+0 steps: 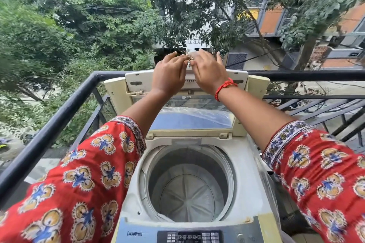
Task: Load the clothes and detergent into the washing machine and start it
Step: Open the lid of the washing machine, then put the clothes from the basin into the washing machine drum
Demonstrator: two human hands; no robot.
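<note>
A cream top-loading washing machine (245, 173) stands on a balcony with its folded lid (138, 81) raised upright at the back. Its steel drum (189, 189) is open and holds no clothes. The control panel (189, 236) runs along the near edge. My left hand (169, 73) and my right hand (209, 71) are stretched out above the lid's top edge, fingertips meeting on a small pale crumpled thing (194, 54) that is too blurred to name. A red thread circles my right wrist. No clothes or detergent are in view.
A black metal railing (59, 118) encloses the balcony on the left and behind the machine. A clear plastic sheet (197, 113) lies over the lid's glass. Trees, a street and buildings lie beyond and below.
</note>
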